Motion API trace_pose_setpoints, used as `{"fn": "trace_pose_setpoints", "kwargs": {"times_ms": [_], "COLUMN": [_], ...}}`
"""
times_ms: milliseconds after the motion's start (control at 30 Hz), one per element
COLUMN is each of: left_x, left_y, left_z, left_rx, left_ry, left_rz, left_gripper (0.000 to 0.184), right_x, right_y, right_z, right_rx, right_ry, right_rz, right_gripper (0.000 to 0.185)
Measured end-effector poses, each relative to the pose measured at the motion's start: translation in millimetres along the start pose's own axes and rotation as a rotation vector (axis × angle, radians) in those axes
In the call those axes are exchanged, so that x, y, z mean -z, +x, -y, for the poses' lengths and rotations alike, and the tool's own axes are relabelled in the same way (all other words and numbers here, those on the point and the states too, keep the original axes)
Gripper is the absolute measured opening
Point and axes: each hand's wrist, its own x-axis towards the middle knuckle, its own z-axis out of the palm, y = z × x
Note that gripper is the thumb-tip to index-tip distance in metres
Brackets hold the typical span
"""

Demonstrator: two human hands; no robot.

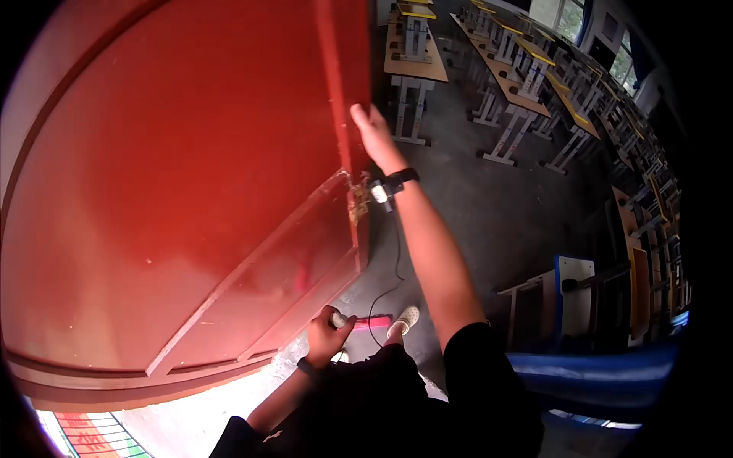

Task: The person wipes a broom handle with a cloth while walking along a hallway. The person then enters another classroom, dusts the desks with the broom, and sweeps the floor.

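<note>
A large red door [206,153] fills the left half of the head view. My right hand [374,137] is at its upright edge, thumb on the near face and the other fingers partly hidden around the edge. Below that hand, a worn metal latch [358,200] is fixed to the door edge. Lower down, near my body, my left hand [327,336] is closed around the pale, rounded end of a handle. Just past it a pink bar [372,322], which looks like a broom head, lies at floor level; the shaft between is hidden.
Rows of desks [519,91] with yellow-edged stools on top stand across the grey floor [450,191]. At the lower right are a blue-edged white panel [573,298] and a long blue object [603,374]. A dark cable hangs from my right wrist to my foot in a light clog [410,319].
</note>
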Motion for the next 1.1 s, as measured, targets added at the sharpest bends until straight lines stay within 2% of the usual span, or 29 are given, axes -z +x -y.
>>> {"fn": "trace_pose_setpoints", "kwargs": {"times_ms": [200,267,333,367,400,467,500,567,600,633,700,767,800,867,900,933,1000,1067,1100], "left_x": [-104.0,-132.4,-162.4,-177.4,-195.8,-220.4,-238.4,-267.8,-283.1,-300.0,-322.8,-336.2,-350.8,-408.9,-429.4,-448.4,-482.2,-514.1,-525.6], "left_y": [96.0,132.0,156.0,168.9,180.6,207.1,219.3,245.8,259.8,266.0,278.9,329.5,360.0,421.7,441.0,459.7,495.4,527.2,537.7], "left_z": [-56.7,-73.6,-83.7,-91.2,-91.5,-98.9,-79.7,-64.2,-78.1,-50.1,-53.4,-128.5,-156.4,-166.1,-165.8,-169.2,-188.9,-203.9,-214.6], "left_rx": [0.127,0.118,0.099,0.14,0.079,0.158,0.011,0.011,0.031,0.055,-0.046,-0.002,0.109,0.304,0.26,0.219,0.216,0.203,0.211], "left_ry": [0.111,0.14,0.192,0.155,0.148,0.154,0.159,0.015,-0.203,-0.696,-0.622,0.08,0.2,0.003,0.021,0.036,0.129,0.042,0.038], "left_rz": [-0.205,-0.231,-0.244,-0.235,-0.265,-0.203,-0.246,-0.121,-0.15,0.133,0.262,0.042,-0.044,-0.307,-0.265,-0.224,-0.131,-0.017,0.009], "left_gripper": [0.038,0.04,0.04,0.041,0.037,0.035,0.039,0.041,0.041,0.043,0.043,0.036,0.033,0.037,0.037,0.037,0.038,0.038,0.038], "right_x": [-6.3,-7.8,0.0,-2.4,-4.9,-1.9,0.0,8.0,9.7,8.9,26.8,42.7,53.3,79.9,113.0,158.1,223.1,298.8,339.5], "right_y": [53.2,69.7,77.4,81.1,85.6,96.7,100.5,106.7,108.1,107.0,121.6,125.8,121.3,94.9,101.3,127.8,131.9,155.6,174.7], "right_z": [-38.7,-32.3,-9.8,-20.4,-31.9,-32.6,-30.8,-25.0,-22.9,-28.2,-15.7,-16.1,-20.5,-30.6,-25.1,-6.6,-23.2,-52.8,-61.0], "right_rx": [-0.069,-0.144,-0.294,-0.248,-0.2,-0.203,-0.197,-0.202,-0.21,-0.224,-0.226,-0.231,-0.22,-0.102,-0.125,-0.26,-0.36,-0.175,-0.101], "right_ry": [0.141,0.102,0.102,0.042,-0.017,-0.075,-0.095,-0.137,-0.158,-0.143,-0.108,-0.044,-0.018,0.029,0.15,0.194,0.327,0.379,0.216], "right_rz": [0.261,0.366,0.462,0.469,0.479,0.577,0.618,0.674,0.7,0.719,0.845,0.955,0.977,1.097,1.293,1.513,1.785,1.525,1.279], "right_gripper": [0.064,0.066,0.06,0.061,0.062,0.079,0.082,0.083,0.083,0.084,0.079,0.073,0.069,0.057,0.049,0.044,0.044,0.044,0.035]}}
